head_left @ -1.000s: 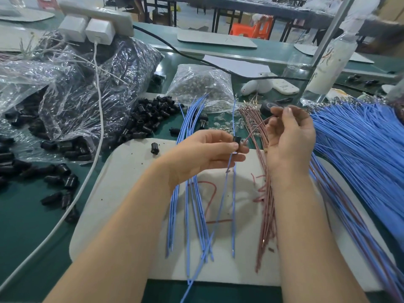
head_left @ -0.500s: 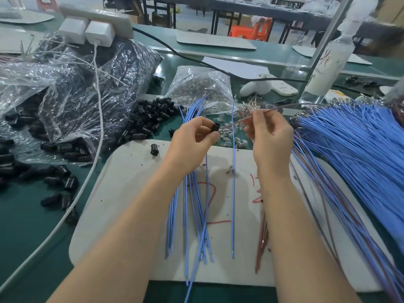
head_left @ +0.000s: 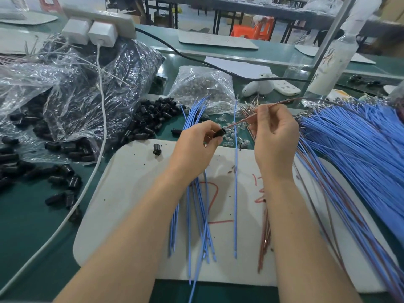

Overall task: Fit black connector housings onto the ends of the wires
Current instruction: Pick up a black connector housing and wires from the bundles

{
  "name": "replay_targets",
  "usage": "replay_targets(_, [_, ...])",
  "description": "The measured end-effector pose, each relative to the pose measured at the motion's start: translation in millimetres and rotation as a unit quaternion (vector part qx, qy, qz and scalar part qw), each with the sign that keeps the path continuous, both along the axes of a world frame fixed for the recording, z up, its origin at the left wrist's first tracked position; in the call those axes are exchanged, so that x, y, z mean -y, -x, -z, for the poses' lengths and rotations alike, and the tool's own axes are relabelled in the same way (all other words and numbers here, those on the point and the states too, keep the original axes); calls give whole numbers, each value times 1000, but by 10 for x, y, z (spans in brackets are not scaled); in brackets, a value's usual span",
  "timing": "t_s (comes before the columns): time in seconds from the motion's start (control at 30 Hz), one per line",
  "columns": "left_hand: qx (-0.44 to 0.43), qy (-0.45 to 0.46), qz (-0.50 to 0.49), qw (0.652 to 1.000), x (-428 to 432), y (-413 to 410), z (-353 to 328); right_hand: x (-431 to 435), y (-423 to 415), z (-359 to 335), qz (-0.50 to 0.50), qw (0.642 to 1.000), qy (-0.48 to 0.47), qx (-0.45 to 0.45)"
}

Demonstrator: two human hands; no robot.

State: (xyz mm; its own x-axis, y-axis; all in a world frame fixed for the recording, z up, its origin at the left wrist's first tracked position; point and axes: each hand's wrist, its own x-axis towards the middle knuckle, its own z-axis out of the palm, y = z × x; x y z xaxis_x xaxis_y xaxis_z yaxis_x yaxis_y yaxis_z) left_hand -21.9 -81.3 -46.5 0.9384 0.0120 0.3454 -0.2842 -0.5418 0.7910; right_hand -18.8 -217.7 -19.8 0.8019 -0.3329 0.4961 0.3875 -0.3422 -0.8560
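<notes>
Left hand (head_left: 196, 147): pinches a black connector housing (head_left: 219, 134) at its fingertips.
Right hand (head_left: 275, 138): pinches a brown wire (head_left: 240, 121), tip just beside the housing.
Risk: the limp tip could buckle or miss the opening.

Loose housings (head_left: 72, 182) lie left of the board (head_left: 131, 204) (wire bundle (head_left: 360, 149) right).

Bright, even light, seemingly from overhead; soft shadows on the white board (head_left: 122, 193). Plastic bags (head_left: 87, 101) left of it glint (small highlights). Far behind it, lines bow and soften.
</notes>
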Motion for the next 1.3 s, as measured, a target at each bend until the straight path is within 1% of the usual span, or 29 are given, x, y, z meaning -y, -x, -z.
replay_targets(0.2, [22,-28,-8,999,9,-4,25,-6,7,18,10,999,49,-4])
replay_targets(0.27, [22,-24,-12,999,1,-10,26,2,2,10,14,999,31,-12])
replay_targets(0.33, [20,-10,-15,1000,-10,-16,18,25,-8,-6,18,999,-22,-23])
replay_targets(0.4, [9,22,-17,1000,-20,-17,-3,49,-20,-10,21,997,-67,-35])
replay_targets(0.47, [-19,86,1,996,-24,-7,-45,57,-35,4,15,994,-93,-51])
replay_targets(0.53, [-52,150,46,986,-15,15,-94,51,-49,20,8,993,-98,-61])
replay_targets(0.57, [-64,164,72,982,-5,32,-112,43,-53,25,4,993,-97,-63])
replay_targets(0.6, [-73,164,93,979,7,46,-121,36,-53,30,0,993,-99,-63])
replay_targets(0.67, [-83,131,113,981,29,64,-120,26,-50,38,-13,992,-112,-61])
replay_targets(0.8, [-94,92,124,984,29,58,-90,33,-59,46,-24,990,-124,-66])
replay_targets(0.87, [-89,90,116,985,24,51,-94,28,-71,63,-54,986,-130,-88])
replay_targets(0.9, [-83,95,110,986,25,49,-95,19,-77,77,-76,984,-121,-105])
replay_targets(0.97, [-73,104,99,987,32,50,-100,-5,-82,108,-102,983,-74,-133])
replay_targets(1.0, [-73,108,98,987,36,55,-104,-12,-83,120,-103,984,-57,-135])
replay_targets(1.07, [-85,123,105,983,42,62,-111,-17,-84,119,-97,986,-54,-122])
replay_targets(1.13, [-111,148,122,975,29,58,-111,-22,-78,105,-108,983,-89,-117])
replay_targets(1.2, [-143,190,143,961,-4,53,-108,-26,-70,88,-148,967,-163,-127])
replay_targets(1.23, [-168,229,157,946,-25,50,-106,-28,-67,79,-170,956,-200,-133])
replay_targets(1.3, [-220,333,199,895,-54,58,-121,-21,-63,54,-207,935,-250,-141])
